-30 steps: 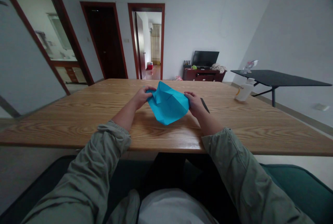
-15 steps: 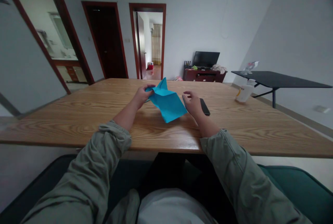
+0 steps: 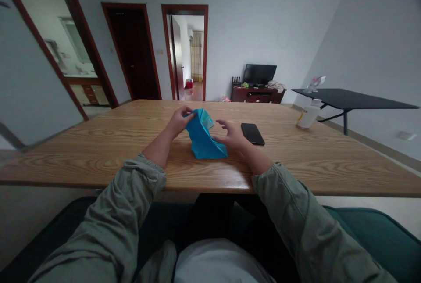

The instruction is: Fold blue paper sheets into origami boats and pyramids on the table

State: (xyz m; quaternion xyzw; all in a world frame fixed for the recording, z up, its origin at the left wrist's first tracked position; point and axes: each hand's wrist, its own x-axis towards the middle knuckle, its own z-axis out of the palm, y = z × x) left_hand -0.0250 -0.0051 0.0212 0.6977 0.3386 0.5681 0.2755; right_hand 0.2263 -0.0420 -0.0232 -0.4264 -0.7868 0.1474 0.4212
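A bright blue creased sheet (image 3: 204,142), thin and paper-like, stands bent over the wooden table in front of me. Its paler inner side shows near the top, but I cannot tell the exact material. My left hand (image 3: 180,120) pinches the upper left edge between thumb and fingers. At the sheet's right side is my right hand (image 3: 232,134), thumb against the blue surface and the other fingers spread apart. That hand appears to touch the sheet without closing on it. A black phone-like tablet (image 3: 252,134) lies flat just right of my right hand.
The wooden table (image 3: 115,142) spreads wide under my forearms. A translucent white bottle (image 3: 309,114) stands near its right edge. Beyond it is a black folding table (image 3: 355,98) with a clear plastic item on top. Doorways and a television (image 3: 259,74) are at the back.
The blue sheet has swung lower and more upright, its pointed top now curled over. My right hand has moved left onto its side, uncovering more of the black tablet.
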